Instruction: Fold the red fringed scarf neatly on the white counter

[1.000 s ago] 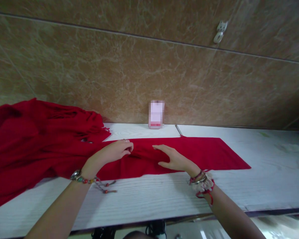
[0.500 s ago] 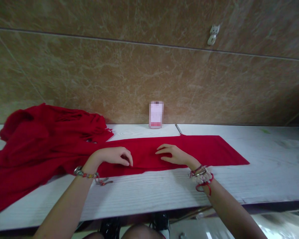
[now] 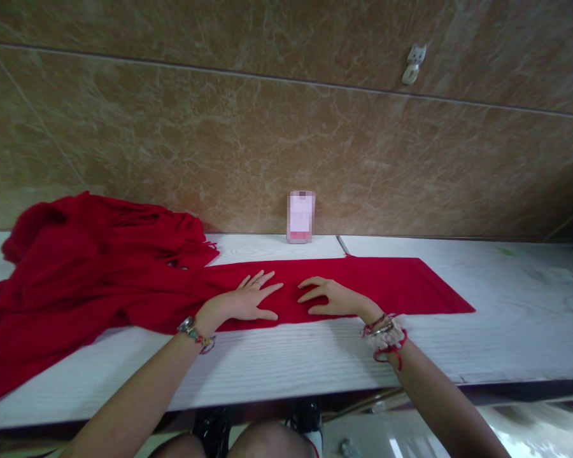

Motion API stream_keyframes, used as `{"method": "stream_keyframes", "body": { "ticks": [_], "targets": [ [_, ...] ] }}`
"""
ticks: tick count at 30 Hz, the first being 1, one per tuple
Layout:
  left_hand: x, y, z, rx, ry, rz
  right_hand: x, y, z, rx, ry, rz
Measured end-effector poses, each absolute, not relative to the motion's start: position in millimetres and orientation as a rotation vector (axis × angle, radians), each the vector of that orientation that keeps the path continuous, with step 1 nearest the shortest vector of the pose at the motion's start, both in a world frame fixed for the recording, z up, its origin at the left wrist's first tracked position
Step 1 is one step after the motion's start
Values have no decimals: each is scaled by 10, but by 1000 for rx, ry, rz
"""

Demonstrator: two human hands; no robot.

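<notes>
A long red scarf (image 3: 391, 285) lies across a white table (image 3: 286, 369). Its right part is spread flat as a strip; its left part is heaped in loose folds (image 3: 76, 273) with fringe showing. My left hand (image 3: 248, 299) rests flat on the strip, fingers spread, a beaded bracelet at the wrist. My right hand (image 3: 329, 296) lies flat on the strip just to the right, fingers stretched toward the left hand, with red and white bracelets at the wrist. Neither hand holds anything.
A small pink and white card (image 3: 300, 216) stands against the brown marble wall (image 3: 286, 140) behind the scarf. A white hook (image 3: 412, 63) hangs high on the wall. A seam (image 3: 342, 245) splits the tabletop. My knees show below the front edge.
My left hand has uncurled from a loose fist and now lies flat with fingers spread, a little further right. The right hand has stayed flat on the strip, almost unmoved.
</notes>
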State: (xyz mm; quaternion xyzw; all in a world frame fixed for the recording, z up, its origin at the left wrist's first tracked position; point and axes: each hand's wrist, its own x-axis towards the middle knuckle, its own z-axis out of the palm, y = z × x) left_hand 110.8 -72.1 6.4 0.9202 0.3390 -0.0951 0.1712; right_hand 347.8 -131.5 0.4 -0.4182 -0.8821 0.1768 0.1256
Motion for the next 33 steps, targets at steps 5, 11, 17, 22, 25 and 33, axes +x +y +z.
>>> {"method": "stream_keyframes", "body": {
  "ticks": [5,11,17,22,25,33],
  "targets": [
    [1115,-790,101,2550,999,-447,3450,-1328,-12,-1197,-2562,528],
    [1096,-771,127,2557,1001,-448,3279,-1402,-51,-1032,-2573,372],
    [1081,-816,226,2823,704,-146,3200,-1454,-31,-992,-2533,277],
    [1101,-906,318,2940,551,-153,3208,-1439,-39,-1008,-2494,276],
    [1090,-906,327,2935,559,-160,3227,-1416,-46,-988,-2435,374],
    [1015,-841,413,2788,511,-216,3341,-1350,-54,-890,-2315,667]
  ]
}}
